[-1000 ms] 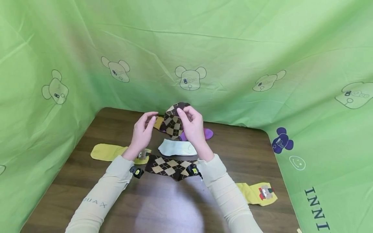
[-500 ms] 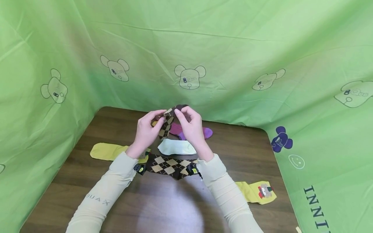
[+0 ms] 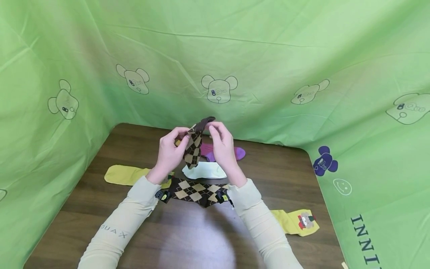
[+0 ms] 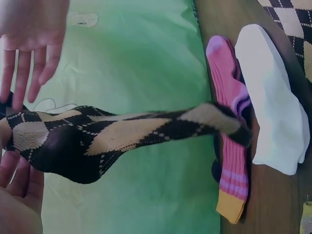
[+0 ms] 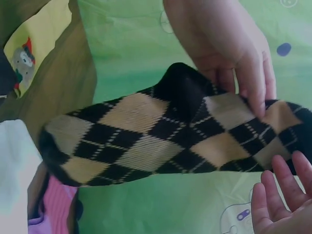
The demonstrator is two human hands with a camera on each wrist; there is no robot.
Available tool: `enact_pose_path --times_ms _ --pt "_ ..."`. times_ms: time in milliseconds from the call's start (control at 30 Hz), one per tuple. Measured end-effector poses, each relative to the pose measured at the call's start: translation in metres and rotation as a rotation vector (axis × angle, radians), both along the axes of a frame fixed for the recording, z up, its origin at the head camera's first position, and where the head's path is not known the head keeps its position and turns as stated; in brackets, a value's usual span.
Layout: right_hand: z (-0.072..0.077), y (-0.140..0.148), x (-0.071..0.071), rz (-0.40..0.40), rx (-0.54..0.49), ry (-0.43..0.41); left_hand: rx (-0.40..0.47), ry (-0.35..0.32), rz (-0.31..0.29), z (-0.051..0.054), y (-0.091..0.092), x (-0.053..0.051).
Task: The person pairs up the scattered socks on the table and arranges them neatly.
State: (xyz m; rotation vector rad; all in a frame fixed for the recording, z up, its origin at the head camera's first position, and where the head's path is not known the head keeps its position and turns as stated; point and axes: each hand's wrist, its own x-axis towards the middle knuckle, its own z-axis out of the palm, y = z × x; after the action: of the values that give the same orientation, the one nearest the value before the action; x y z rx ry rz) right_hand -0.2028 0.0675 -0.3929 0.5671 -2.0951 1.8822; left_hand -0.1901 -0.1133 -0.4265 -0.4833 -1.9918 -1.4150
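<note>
A brown-and-tan argyle sock [image 3: 193,147] hangs in the air, toe downward, pinched near its dark cuff by my left hand [image 3: 172,147]. The right wrist view shows the sock [image 5: 141,136] side on, with its dark heel at the top edge. My right hand [image 3: 222,144] is raised beside the cuff. Its fingers look straight in the left wrist view, where the right hand [image 4: 36,44] is next to the sock; whether a fingertip touches the cuff cannot be told. Another argyle sock [image 3: 198,192] lies flat on the table, nearer my body.
On the wooden table [image 3: 188,239] lie a white sock [image 3: 205,170], a pink-and-purple sock [image 4: 229,165] with a mustard end, and two yellow bear socks, one at left [image 3: 124,175] and one at right [image 3: 295,223]. Green printed fabric [image 3: 262,59] walls the back and sides.
My left hand has moved right and taken hold of the argyle sock near the cuff. The sock has swung narrower and now hangs toe down. My right hand's thumb and fingers have spread apart.
</note>
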Motion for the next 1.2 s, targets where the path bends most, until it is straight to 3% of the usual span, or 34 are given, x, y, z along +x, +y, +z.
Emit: enact_pose_path --times_ms 200,333,433,567,700,1000,1067,1200 --pt "-0.01 0.002 -0.001 -0.01 0.014 0.005 0.011 -0.003 -0.005 0.003 0.002 0.003" --pt "0.0 0.003 0.01 0.0 0.036 -0.011 0.018 0.004 -0.01 0.005 0.004 0.006" --pt "-0.007 0.005 0.008 0.051 0.05 -0.042 0.034 0.009 -0.01 0.006 0.005 0.006" --pt "-0.035 0.01 -0.003 0.134 0.101 -0.15 0.055 0.011 -0.015 0.006 0.007 0.007" --pt "-0.045 0.012 -0.001 0.197 0.182 -0.237 0.065 0.02 -0.022 0.007 0.009 0.008" --pt "-0.055 0.014 0.001 0.179 0.277 -0.227 0.125 -0.035 -0.007 0.008 0.01 0.012" --pt "-0.056 0.014 0.001 0.169 0.291 -0.224 0.148 -0.039 -0.011 0.011 0.011 0.015" --pt "-0.059 0.015 -0.001 0.155 0.315 -0.223 0.16 -0.024 -0.025 0.028 0.014 0.026"
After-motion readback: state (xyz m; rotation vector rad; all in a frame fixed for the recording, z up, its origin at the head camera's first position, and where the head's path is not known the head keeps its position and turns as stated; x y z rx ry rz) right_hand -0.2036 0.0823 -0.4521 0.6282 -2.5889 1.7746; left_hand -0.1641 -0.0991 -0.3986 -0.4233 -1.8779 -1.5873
